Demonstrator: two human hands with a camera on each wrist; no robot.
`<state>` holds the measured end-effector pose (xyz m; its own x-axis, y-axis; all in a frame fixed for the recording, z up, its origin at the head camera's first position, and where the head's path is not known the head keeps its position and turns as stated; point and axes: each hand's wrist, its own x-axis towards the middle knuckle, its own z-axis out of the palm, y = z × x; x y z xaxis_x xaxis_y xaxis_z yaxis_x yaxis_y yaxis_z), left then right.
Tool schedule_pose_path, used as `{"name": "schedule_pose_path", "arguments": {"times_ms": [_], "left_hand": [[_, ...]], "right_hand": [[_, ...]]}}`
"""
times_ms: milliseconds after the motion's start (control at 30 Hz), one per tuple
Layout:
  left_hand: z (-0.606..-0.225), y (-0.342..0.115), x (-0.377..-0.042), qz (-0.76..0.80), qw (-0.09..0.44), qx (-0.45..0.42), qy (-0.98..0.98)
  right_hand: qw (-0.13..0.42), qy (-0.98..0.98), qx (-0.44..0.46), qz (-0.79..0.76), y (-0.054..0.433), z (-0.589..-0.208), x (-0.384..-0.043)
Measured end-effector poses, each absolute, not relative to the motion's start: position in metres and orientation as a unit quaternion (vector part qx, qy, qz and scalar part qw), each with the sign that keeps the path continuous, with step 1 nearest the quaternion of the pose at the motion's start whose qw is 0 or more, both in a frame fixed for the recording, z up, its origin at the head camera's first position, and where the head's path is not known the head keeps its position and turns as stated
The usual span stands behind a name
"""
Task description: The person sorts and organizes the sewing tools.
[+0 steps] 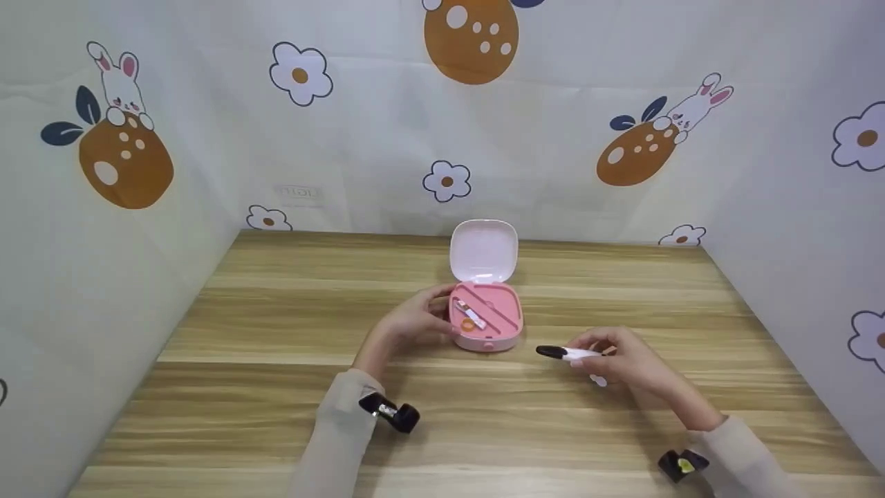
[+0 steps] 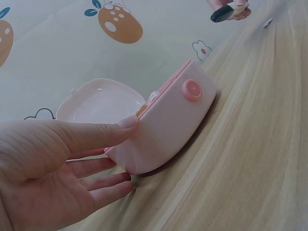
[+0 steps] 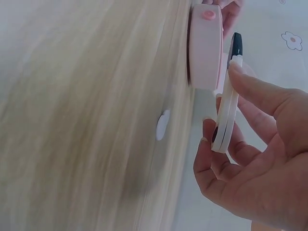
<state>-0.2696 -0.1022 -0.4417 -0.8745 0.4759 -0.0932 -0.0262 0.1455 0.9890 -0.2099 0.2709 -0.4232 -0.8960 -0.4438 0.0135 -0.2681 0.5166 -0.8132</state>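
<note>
A pink square box (image 1: 487, 342) stands on the table, its pale lid (image 1: 484, 250) raised at the back. In its tray lie a small white patterned strip (image 1: 475, 317) and an orange ring (image 1: 468, 324). My left hand (image 1: 417, 315) holds the box's left side, thumb at the rim and fingers farther back along the wall. To the right of the box, my right hand (image 1: 622, 356) pinches a flat white correction tape (image 3: 227, 113) between thumb and fingers. Its black cap (image 1: 551, 352) points left toward the box.
A small white rounded piece (image 3: 163, 125) lies on the wooden table (image 1: 276, 415) beneath the right hand. Behind the table and along its sides hangs a pale cloth (image 1: 373, 124) printed with rabbits, flowers and orange fruit. Each sleeve carries a black wrist camera (image 1: 390, 412).
</note>
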Motion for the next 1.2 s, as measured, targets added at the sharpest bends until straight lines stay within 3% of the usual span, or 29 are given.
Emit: {"name": "schedule_pose_path", "arguments": {"times_ms": [633, 1200], "left_hand": [[-0.439, -0.103, -0.268, 0.63, 0.203, 0.137, 0.737], [-0.439, -0.102, -0.267, 0.639, 0.203, 0.138, 0.729]], "right_hand": [[0.033, 0.879, -0.173, -0.442, 0.231, -0.417, -0.223], [0.016, 0.876, -0.169, -0.452, 0.199, -0.416, -0.236]]}}
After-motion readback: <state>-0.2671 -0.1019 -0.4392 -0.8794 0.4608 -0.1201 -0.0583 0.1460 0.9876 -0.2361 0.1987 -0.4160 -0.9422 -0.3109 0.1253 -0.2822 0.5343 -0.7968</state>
